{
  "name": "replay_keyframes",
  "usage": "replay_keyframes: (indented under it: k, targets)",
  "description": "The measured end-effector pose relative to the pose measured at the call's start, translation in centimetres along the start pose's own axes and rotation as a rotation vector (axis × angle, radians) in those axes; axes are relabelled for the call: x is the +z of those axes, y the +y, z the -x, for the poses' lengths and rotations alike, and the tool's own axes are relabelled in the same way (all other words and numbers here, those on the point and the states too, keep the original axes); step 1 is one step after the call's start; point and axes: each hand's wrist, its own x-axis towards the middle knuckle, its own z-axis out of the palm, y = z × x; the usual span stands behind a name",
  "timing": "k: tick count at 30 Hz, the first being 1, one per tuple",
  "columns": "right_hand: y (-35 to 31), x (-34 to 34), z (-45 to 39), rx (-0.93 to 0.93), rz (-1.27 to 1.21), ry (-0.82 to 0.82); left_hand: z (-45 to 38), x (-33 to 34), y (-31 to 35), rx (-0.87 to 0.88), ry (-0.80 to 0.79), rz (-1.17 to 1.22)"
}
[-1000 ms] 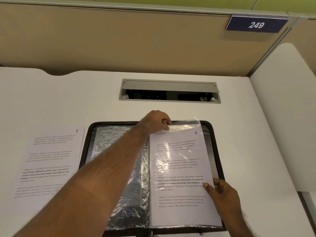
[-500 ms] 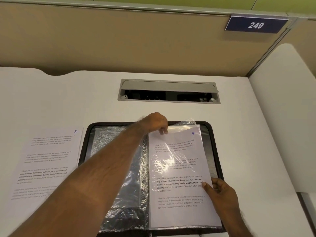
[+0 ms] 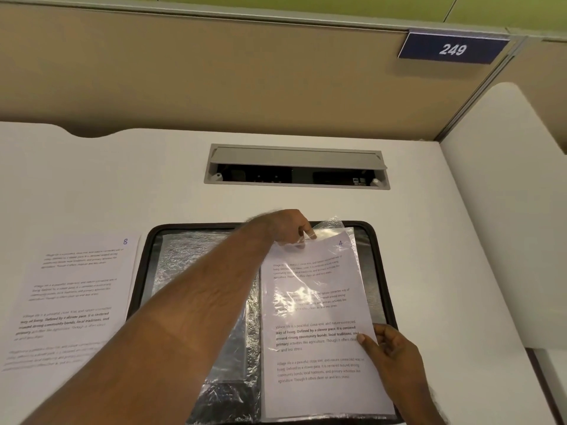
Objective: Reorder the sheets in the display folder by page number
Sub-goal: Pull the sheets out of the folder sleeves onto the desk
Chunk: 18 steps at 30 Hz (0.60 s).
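over open folder (image 3: 379,271): left hand (image 3: 288,227) pinches sleeve (image 3: 329,228), right hand (image 3: 391,351) grips sheet 4 (image 3: 316,317).

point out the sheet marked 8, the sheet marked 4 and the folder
sheet marked 8 (image 3: 73,289): head view, middle of the page.
sheet marked 4 (image 3: 319,332): head view, bold text at mid page.
display folder (image 3: 372,240): head view, black rim, far right corner.

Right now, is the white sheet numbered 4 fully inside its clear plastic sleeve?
No. The white sheet numbered 4 is partly in; clear plastic sleeve mouth projects above.
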Motion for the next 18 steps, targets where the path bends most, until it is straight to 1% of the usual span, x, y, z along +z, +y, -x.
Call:
replay_keyframes:
  k: [3, 7, 14, 16, 18]
  targets:
    - [-0.3, 0.0, 0.1, 0.008, -0.041, -0.011, -0.5, 0.3, 0.1, 0.013, 0.001, -0.042]
    - [-0.1, -0.2, 0.1, -0.009, -0.050, -0.011, -1.2, 0.9, -0.3, 0.024, 0.048, -0.137]
    - [0.7, -0.5, -0.2, 0.044, -0.015, -0.042, -1.5, -0.4, -1.1, 0.097, 0.063, -0.109]
    - [1.2, -0.4, -0.3, 0.050, -0.002, -0.049, -1.7, -1.3, -1.2, 0.136, 0.110, -0.133]
    - [1.7, -0.3, -0.4, 0.049, 0.010, -0.053, -1.9, -2.3, -1.3, 0.157, 0.191, -0.169]
